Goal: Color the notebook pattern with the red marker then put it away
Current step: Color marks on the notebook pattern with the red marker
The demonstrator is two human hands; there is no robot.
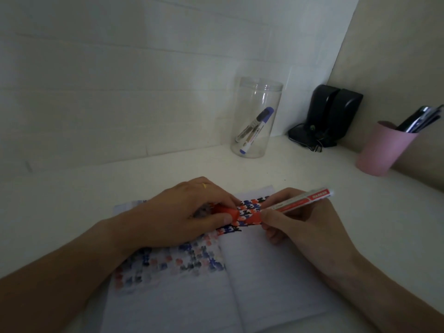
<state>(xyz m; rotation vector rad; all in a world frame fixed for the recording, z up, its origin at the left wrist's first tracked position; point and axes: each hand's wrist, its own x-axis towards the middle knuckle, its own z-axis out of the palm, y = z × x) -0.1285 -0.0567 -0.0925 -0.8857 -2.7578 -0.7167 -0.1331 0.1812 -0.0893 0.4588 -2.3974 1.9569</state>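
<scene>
Hands over notebook (264, 272) — left hand (182, 212) pinching red cap (227, 211), right hand (305, 227) gripping red marker (298, 201).

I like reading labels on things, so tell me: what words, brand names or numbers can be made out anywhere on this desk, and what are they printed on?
"MARKER", white letters on the red band of the red marker held in the right hand; blurred, so this is a likely reading.
Smaller print along that marker's white barrel: too blurred to read.
Labels on the two markers in the clear jar: too small to read.
Open notebook: coloured pattern only, no legible writing.
</scene>
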